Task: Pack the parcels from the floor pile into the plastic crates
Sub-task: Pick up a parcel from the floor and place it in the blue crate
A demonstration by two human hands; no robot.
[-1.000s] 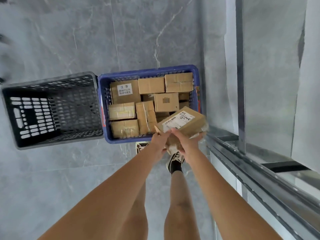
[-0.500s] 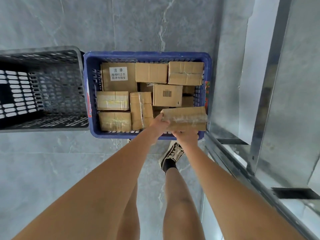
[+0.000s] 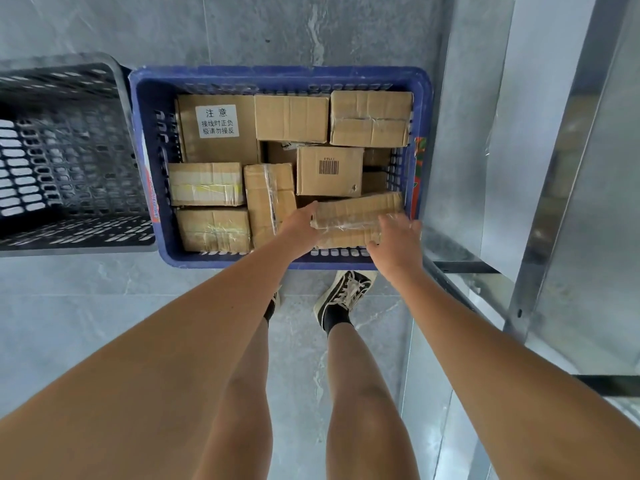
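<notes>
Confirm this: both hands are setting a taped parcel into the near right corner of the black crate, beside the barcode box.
Not quite. The head view shows the left hand and right hand setting the taped parcel into the near right corner of the blue crate, beside the barcode box. The black crate stands to its left, with no parcels visible in it.

Single head-worn wide-angle view, looking steeply down from above the blue crate (image 3: pixel 280 76), crate near and centred high in frame, grey crate (image 3: pixel 117 98) cut off left of it, metal frame (image 3: pixel 540 216) right of it, floor (image 3: pixel 86 323) below.
</notes>
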